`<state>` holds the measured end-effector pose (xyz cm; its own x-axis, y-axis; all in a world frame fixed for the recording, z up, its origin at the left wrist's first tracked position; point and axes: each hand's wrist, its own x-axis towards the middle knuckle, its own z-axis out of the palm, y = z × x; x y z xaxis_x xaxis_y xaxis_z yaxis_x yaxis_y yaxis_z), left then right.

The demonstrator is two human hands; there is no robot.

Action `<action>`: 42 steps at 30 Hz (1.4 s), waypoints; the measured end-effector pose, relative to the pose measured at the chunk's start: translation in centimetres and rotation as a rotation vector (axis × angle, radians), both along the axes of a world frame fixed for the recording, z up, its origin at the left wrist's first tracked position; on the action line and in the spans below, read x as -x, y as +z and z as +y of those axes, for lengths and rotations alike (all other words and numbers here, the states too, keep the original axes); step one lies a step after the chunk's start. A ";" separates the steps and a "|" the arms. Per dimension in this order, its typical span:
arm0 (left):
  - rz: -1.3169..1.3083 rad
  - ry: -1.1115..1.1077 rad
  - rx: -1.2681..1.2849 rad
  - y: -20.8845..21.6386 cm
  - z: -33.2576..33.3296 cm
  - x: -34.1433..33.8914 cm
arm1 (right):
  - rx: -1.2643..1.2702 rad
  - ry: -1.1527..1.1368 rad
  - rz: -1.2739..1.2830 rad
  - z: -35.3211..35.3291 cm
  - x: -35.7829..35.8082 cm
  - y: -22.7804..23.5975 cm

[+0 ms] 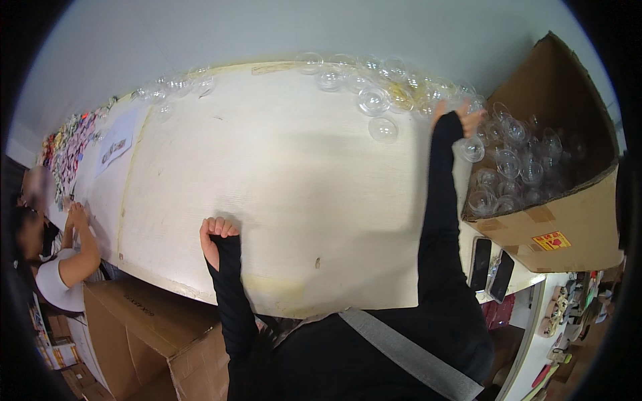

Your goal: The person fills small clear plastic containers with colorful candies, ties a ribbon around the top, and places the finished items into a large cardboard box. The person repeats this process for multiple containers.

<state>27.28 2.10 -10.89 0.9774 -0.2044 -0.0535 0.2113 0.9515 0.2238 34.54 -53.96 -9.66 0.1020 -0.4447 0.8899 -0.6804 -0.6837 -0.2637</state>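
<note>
Your left hand rests clenched in a fist on the pale table. Your right hand reaches far forward, grasping a clear plastic half-sphere beside the cardboard box full of them.

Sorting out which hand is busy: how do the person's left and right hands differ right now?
The left hand is curled into a fist resting on the white table, near its front edge, holding nothing visible. The right hand is stretched far forward, at a clear plastic shell beside the open cardboard box. Both wear black sleeves.
</note>
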 end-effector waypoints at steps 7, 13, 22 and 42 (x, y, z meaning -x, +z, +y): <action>0.016 -0.060 -0.060 0.2 -0.5 -0.8 | -0.647 0.240 0.282 -10.0 -0.6 -2.0; -0.015 -0.047 -0.104 -0.3 -0.2 -0.9 | -0.560 0.668 0.151 -0.9 -3.6 -2.2; 0.006 -0.076 -0.014 -0.3 -0.3 -1.2 | -0.396 0.942 -0.080 2.9 -6.2 -3.0; -0.206 0.053 -0.654 -0.8 -5.6 1.5 | -1.502 1.910 0.353 34.8 6.8 -0.1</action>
